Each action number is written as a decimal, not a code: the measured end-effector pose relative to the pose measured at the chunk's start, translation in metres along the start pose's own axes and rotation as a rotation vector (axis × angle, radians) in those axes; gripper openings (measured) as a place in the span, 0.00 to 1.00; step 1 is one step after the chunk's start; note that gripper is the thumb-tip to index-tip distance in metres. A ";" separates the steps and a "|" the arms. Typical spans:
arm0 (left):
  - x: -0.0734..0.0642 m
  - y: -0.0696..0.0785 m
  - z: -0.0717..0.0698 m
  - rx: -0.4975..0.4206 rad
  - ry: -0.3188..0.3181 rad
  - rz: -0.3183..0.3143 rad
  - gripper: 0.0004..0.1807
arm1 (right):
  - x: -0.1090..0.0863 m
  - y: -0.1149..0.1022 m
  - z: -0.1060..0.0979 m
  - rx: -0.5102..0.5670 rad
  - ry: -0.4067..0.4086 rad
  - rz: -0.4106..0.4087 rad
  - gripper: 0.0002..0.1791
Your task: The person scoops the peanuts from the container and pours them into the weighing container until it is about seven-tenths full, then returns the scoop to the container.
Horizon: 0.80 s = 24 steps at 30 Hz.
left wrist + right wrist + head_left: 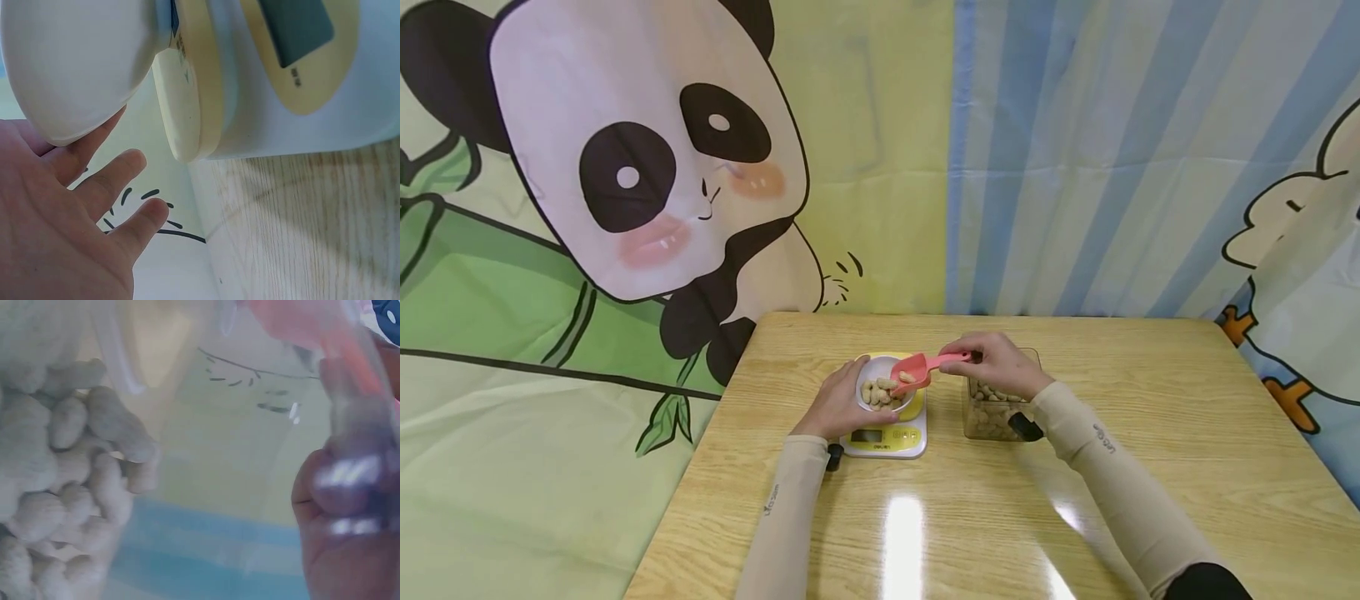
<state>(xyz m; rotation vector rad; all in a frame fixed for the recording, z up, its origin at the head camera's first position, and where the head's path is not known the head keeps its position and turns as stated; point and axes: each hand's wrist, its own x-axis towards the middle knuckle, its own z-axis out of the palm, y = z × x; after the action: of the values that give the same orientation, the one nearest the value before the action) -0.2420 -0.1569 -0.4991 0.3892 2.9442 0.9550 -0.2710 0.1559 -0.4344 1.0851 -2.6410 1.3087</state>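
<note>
A small white bowl (874, 367) with peanuts (880, 393) in it sits over the yellow-and-white kitchen scale (916, 447). My left hand (835, 404) holds this bowl, thumb along the near side and fingers round the far left; in the left wrist view the other fingers (112, 181) spread below the bowl's white underside (75, 69). With my right hand (996, 364) I grip the handle of a pink scoop (913, 368), its head tipped over the bowl's right rim. A peanut shows at the scoop's mouth.
A clear plastic box (976, 427) partly full of peanuts (75, 462) stands right of the scale, below my right forearm. The wooden table (865, 517) ends at a back edge against printed cloth with a panda (647, 167) and blue stripes.
</note>
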 end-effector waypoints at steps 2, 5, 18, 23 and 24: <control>0.000 0.000 0.000 0.008 -0.004 -0.002 0.68 | 0.002 -0.005 -0.001 -0.036 0.000 -0.026 0.12; 0.000 0.001 0.000 0.011 -0.007 -0.002 0.68 | 0.004 -0.011 -0.004 -0.082 -0.004 -0.058 0.12; 0.002 -0.002 0.003 0.027 0.014 0.020 0.69 | -0.005 -0.015 -0.020 -0.123 0.023 -0.084 0.12; 0.001 -0.003 0.003 0.026 0.016 0.015 0.70 | -0.016 -0.011 -0.034 -0.097 0.073 -0.087 0.11; 0.001 -0.003 0.003 0.023 0.016 0.012 0.70 | -0.018 -0.011 -0.037 -0.089 0.081 -0.074 0.11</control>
<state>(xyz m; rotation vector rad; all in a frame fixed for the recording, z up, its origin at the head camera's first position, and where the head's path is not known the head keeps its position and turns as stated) -0.2431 -0.1569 -0.5033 0.4015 2.9734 0.9309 -0.2612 0.1876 -0.4079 1.0828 -2.5489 1.1837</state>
